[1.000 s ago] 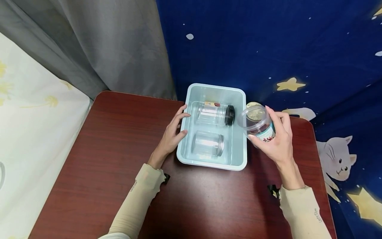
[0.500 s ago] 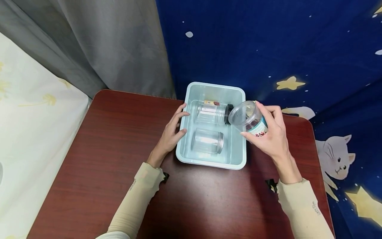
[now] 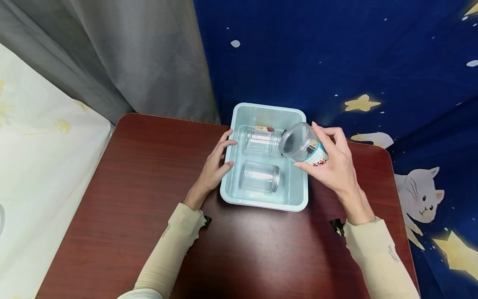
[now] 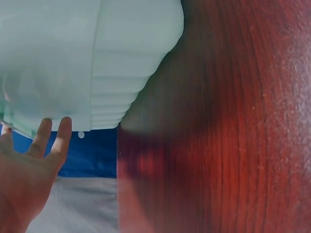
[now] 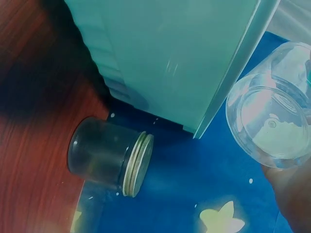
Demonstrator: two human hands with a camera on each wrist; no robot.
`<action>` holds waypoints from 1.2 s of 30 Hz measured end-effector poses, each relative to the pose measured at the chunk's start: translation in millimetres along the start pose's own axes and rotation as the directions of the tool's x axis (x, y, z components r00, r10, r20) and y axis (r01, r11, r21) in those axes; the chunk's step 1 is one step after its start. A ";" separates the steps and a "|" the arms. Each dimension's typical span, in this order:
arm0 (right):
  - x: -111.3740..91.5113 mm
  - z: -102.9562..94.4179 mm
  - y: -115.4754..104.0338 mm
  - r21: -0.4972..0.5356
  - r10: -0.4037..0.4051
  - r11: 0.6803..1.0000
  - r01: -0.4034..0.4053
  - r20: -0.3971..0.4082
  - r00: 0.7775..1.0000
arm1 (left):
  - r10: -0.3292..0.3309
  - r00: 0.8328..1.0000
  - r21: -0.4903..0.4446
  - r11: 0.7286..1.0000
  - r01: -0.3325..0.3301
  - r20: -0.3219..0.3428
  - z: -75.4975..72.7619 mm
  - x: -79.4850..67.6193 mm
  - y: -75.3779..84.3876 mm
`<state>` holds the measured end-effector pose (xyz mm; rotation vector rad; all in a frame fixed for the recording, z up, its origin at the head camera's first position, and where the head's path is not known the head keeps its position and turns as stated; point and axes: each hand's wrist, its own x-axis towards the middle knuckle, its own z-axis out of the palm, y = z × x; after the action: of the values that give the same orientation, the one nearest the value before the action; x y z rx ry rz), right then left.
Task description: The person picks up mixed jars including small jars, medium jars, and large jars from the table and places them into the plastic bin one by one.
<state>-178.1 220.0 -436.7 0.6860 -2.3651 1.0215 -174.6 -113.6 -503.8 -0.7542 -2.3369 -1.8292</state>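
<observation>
My right hand (image 3: 332, 162) grips a clear plastic jar (image 3: 298, 143) with a teal-edged label, thumb on the near side and fingers on the far side. It is tilted over the right rim of a pale blue plastic basin (image 3: 304, 189). In the right wrist view, the round end of that clear jar (image 5: 272, 121) faces the camera. My left hand (image 3: 213, 166) rests on the basin's left rim with spread, relaxed fingers. Two clear jars lie on their sides inside: one at the back (image 3: 259, 141), its black lid mostly hidden, and one in front (image 3: 258, 176) with a silvery threaded end.
Outside the basin's right wall, a jar with a gold-coloured lid (image 5: 109, 158) stands on the brown wooden table (image 3: 149, 174). A small yellow label (image 3: 264, 128) shows by the back jar. Blue star-patterned cloth (image 3: 269, 54) and a grey curtain (image 3: 160, 62) hang behind the table.
My right hand has carried the clear jar leftward and slightly up in the view, from beside the basin to over its right rim. The left hand stays on the rim.
</observation>
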 end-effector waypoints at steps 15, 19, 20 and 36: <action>11.2 14.2 -5.4 0.004 -0.065 0.998 0.065 0.091 0.994 | 0.039 0.999 0.001 0.999 -0.039 -0.024 4.9 -2.7 -45.2; 11.7 18.3 -5.6 0.006 -0.094 0.996 0.094 0.113 0.989 | 0.036 0.999 0.016 0.999 -0.035 -0.027 5.0 -2.4 -39.3; 12.1 19.4 -5.6 0.007 -0.101 0.995 0.101 0.116 0.988 | 0.037 0.999 0.015 0.999 -0.037 -0.027 4.9 -2.1 -36.6; 21.2 40.7 -2.6 -0.013 -0.067 0.997 0.072 0.217 0.974 | 0.035 0.999 -0.011 0.999 -0.036 -0.026 5.7 -2.2 -45.5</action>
<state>-201.6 182.1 -447.6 0.9070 -2.5125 0.9324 -190.6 -116.6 -546.7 -0.7641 -2.2846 -1.8279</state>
